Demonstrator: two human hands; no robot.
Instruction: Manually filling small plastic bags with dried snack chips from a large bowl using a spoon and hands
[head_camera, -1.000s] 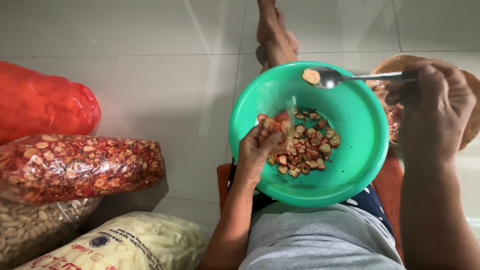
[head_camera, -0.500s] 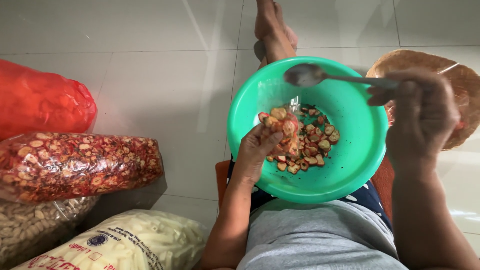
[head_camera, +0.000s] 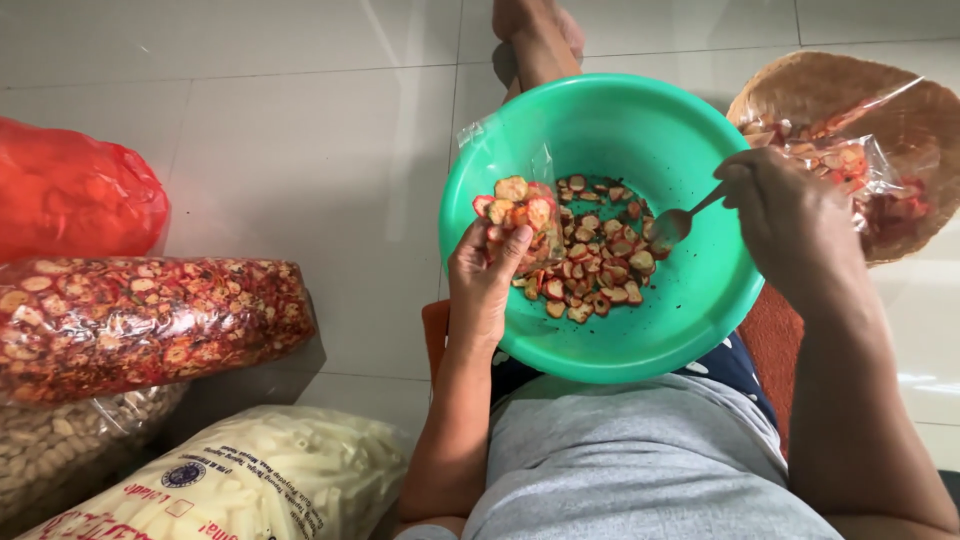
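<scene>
**Spoon dipping into the chip bowl, small bag held at its rim**

The person's legs are lying mostly hidden under the green bowl, and only a foot is showing past its far rim. The left edge is cutting off 4 large bags on the tiled floor: a red bag farthest away, a clear bag of red-flecked chips lying crosswise, a clear bag of pale nuts half buried beneath it, and a white bag of pale sticks with a round blue emblem nearest. At upper right a woven tray is carrying another clear chip packet, partly covered by the right wrist.

The left hand is clamping a small clear bag, half full of chips, upright over the bowl's near-left inside, mouth opening upward. The right hand is closing around the handle of a metal spoon; its long axis is running from upper right down to lower left, bowl end resting in the loose chips.
</scene>
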